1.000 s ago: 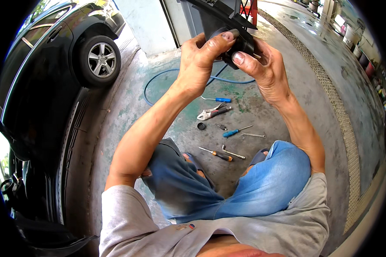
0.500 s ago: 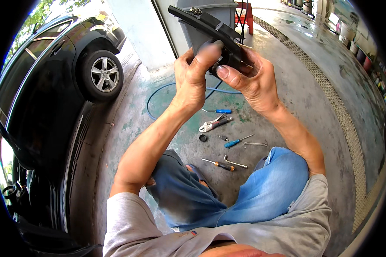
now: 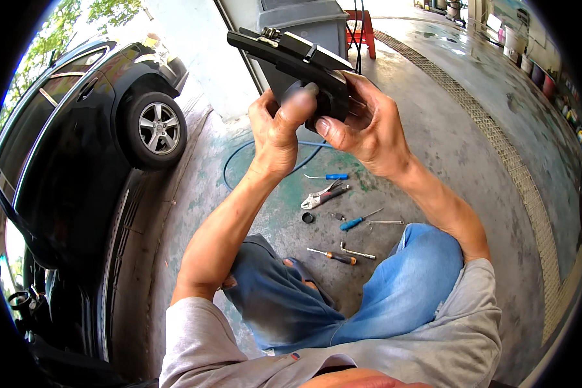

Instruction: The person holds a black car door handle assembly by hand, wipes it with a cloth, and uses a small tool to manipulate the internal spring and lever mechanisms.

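Black plastic housing [image 3: 290,57], raised off the floor at the far side of the scene, slants between two bare hands. The left hand [image 3: 277,129] is closed on its near left side, thumb laid against it, fingers mostly hidden. The right hand [image 3: 372,132] curls half-closed round its right end, thumb on the near face. Nearer, on the concrete floor [image 3: 194,213], lie locking pliers [image 3: 323,195], a blue-handled screwdriver [image 3: 352,224] and, nearest, an orange-handled screwdriver [image 3: 340,257].

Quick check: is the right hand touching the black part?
Touching: the head view shows the right hand holding the right end of the black part, its thumb against the near side.
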The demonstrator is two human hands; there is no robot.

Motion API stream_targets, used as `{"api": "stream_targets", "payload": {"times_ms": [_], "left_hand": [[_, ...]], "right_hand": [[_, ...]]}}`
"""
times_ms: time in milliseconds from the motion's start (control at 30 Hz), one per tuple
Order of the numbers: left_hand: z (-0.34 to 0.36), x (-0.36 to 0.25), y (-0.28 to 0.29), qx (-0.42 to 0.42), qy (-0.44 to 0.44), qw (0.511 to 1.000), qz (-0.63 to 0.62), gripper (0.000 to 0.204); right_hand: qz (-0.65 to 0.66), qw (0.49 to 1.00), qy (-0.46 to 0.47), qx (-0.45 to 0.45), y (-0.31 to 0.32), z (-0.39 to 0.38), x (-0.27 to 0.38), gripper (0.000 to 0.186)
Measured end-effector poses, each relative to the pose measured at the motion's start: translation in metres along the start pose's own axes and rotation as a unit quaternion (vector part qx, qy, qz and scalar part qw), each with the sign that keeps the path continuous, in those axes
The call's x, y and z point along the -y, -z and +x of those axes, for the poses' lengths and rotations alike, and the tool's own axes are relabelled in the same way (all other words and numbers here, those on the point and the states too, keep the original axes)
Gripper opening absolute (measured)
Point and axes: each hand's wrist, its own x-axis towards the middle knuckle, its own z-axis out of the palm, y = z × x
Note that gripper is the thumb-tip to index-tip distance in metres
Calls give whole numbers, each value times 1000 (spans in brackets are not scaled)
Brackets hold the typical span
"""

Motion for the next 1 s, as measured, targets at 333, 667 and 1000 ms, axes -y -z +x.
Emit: {"api": "stream_targets", "payload": {"times_ms": [333, 667, 1000], "left_hand": [[1, 4, -4, -13, -21, 999, -35, 62], [2, 1, -3, -19, -23, 999, -42, 65], [-3, -3, -5, -18, -44, 999, -8, 56]], "right_hand": [[-11, 1000, 23, -15, -2, -1, -5, 72], [-38, 996, 63, -56, -12, -2, -10, 74], [17, 999, 47, -19, -5, -2, -9, 76]]}}
